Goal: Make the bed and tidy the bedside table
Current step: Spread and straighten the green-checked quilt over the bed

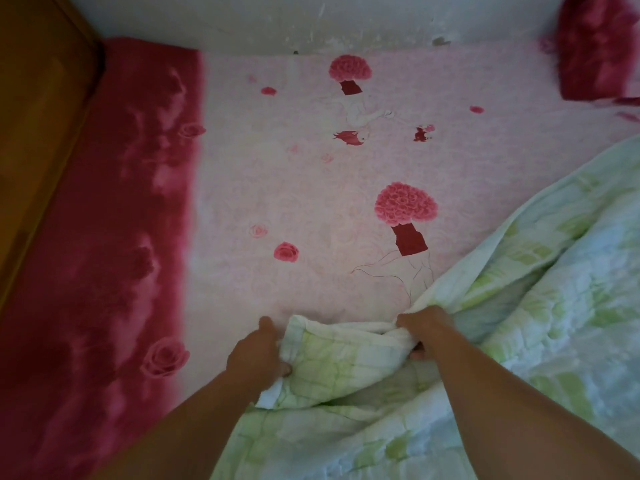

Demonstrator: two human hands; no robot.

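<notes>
Grips the quilt (519,306) with both hands at its near left edge, low in the middle of the view. Curls the left hand (258,351) round the quilt's corner, fingers tucked under the fold, knuckles toward the sheet (277,185). Clamps the right hand (424,327) on the same edge a little to the right, fingers wrapped over a bunched ridge of cloth, thumb showing beneath. Leaves a short, slack stretch of hem between the two hands.

Has the bulk of the quilt heaped in folds to the right of and below the hands, running off the right and bottom borders of the view, on top of the sheet.

Shows, beyond the hands, the pink sheet with printed roses, lying flat up to the wall (311,19). Shows a dark red band (104,237) of it along the left, just beside a wooden board (34,116), perhaps the bed's end, though hard to tell from this angle. Shows a red pillow (595,46) in the far right corner against the wall, well apart from both hands and just above the quilt's far end.
</notes>
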